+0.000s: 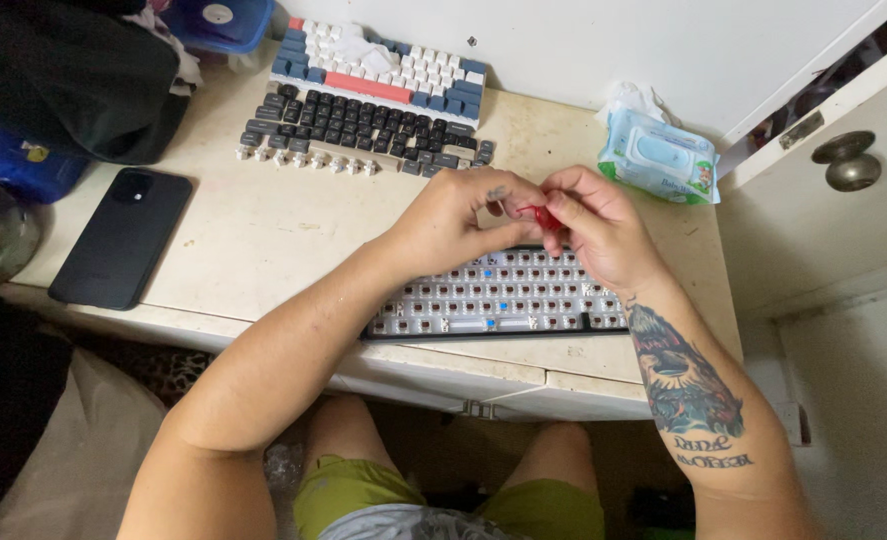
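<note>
Head view, hands: both hands are meeting just above the top edge of the bare keyboard, fingertips pressing together.
Left hand (453,220): it is curling nearly closed, thumb and fingers pinching at the small red tool from the left side.
Right hand (598,232): it is closing round the small red plastic tool (540,215) too, thumb and forefinger gripping it; the tattooed forearm is angling in from the lower right.
Red tool: it is sitting between the two sets of fingertips, mostly hidden, held over the keyboard's back row; whether it is touching the board I cannot tell.
Stripped keyboard (498,295): the white-plated board with exposed brown switches and no caps is lying at the front edge of the cream desk (263,240), right under the hands.
Keycaps: dark grey loose keycaps (363,125) are lying in rows at the back of the desk, with a white, blue and coral keycap set (378,65) just behind them.
Phone: a black smartphone (123,235) is lying face down, well left of the hands.
Wipes: a pale blue wet-wipe pack (658,155) is resting at the right rear, near the wall.
</note>
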